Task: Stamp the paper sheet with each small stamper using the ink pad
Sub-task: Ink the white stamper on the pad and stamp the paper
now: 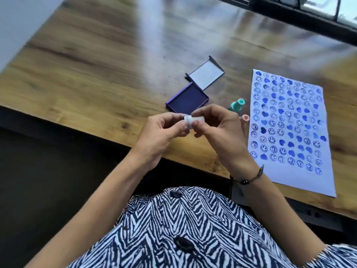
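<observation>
Both my hands hold a small white stamper (pixel 193 120) just above the table's near edge. My left hand (pixel 164 133) pinches its left end and my right hand (pixel 216 128) grips its right end. Behind them lies the open purple ink pad (pixel 188 100) with its lid (pixel 205 75) folded back. A teal stamper (pixel 238 104) and a pink stamper (pixel 245 118) lie between my right hand and the paper sheet (pixel 289 130). The white sheet, at the right, is filled with rows of blue smiley and heart prints.
The wooden table (pixel 96 74) stretches far to the left and back. Its near edge runs diagonally under my wrists. A dark window frame (pixel 309 14) borders the far right. My striped shirt fills the bottom of the view.
</observation>
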